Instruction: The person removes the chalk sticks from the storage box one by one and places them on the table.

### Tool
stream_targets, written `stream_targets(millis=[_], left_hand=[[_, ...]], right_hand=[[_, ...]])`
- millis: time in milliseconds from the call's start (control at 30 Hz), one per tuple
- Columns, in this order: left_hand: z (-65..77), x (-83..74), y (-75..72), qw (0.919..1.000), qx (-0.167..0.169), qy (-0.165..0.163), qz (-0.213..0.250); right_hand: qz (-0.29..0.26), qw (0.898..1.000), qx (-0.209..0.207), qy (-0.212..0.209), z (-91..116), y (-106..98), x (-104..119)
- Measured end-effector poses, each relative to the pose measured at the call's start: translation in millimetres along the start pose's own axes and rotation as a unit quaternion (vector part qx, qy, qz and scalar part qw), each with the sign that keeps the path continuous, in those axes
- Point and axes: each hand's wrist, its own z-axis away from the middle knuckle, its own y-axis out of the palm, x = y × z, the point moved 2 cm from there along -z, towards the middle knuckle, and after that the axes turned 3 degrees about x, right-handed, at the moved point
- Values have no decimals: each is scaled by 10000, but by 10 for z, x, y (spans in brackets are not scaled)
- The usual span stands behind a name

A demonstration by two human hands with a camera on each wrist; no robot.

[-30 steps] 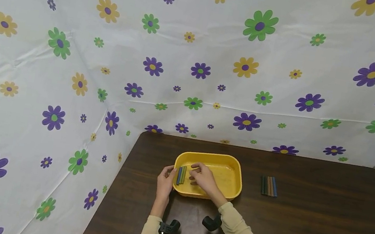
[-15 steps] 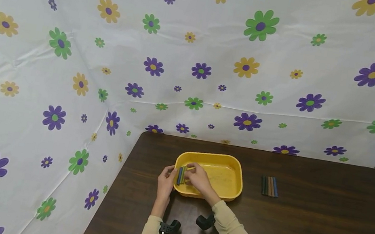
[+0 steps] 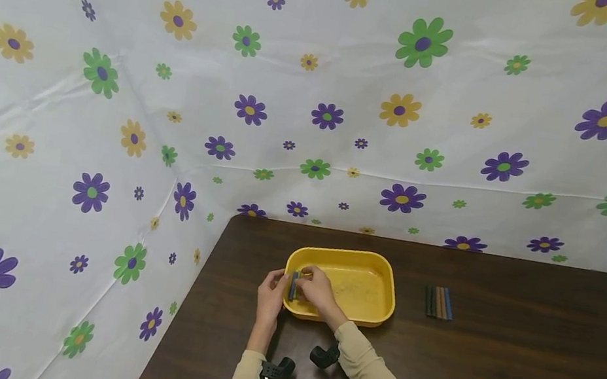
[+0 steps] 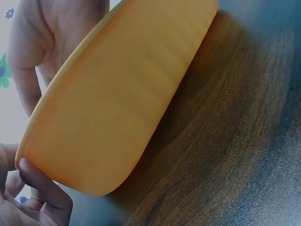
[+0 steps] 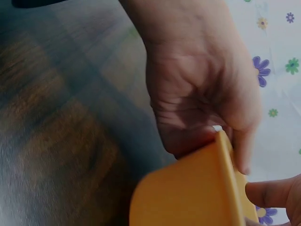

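Observation:
A yellow plastic tub (image 3: 360, 321) stands on the table. My left hand (image 3: 270, 297) grips its left rim; in the left wrist view the thumb and a finger (image 4: 47, 193) pinch that rim. Inside, against the left wall, lie a blue crayon-like stick (image 3: 292, 288) and yellow-green ones, partly covered by my right hand (image 3: 319, 291). That hand reaches over the front rim with curled fingers, its fingertips pinching at the yellow-green stick. In the right wrist view the tub's wall (image 5: 188, 193) hides its fingertips.
To the right of the tub, several similar sticks (image 3: 438, 302) lie side by side on the dark wooden table (image 3: 521, 356), in dark green, brown and blue. A flower-print cloth (image 3: 355, 91) hangs behind and to the left. Black cameras (image 3: 281, 370) sit on both wrists.
My right hand has moved left inside the tub, from spread fingers beside the sticks to curled fingers at them. The left hand stays on the rim.

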Motion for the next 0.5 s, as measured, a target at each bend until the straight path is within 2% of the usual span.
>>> stream_targets(millis=[167,500], left_hand=[[16,17,10,10000,4,23,32],[-15,30,-24,10000,57,4,14]], right_hand=[[244,9995,-200,-24,-40,55,-49],[568,9981,-195,-145,-79,124,-30]])
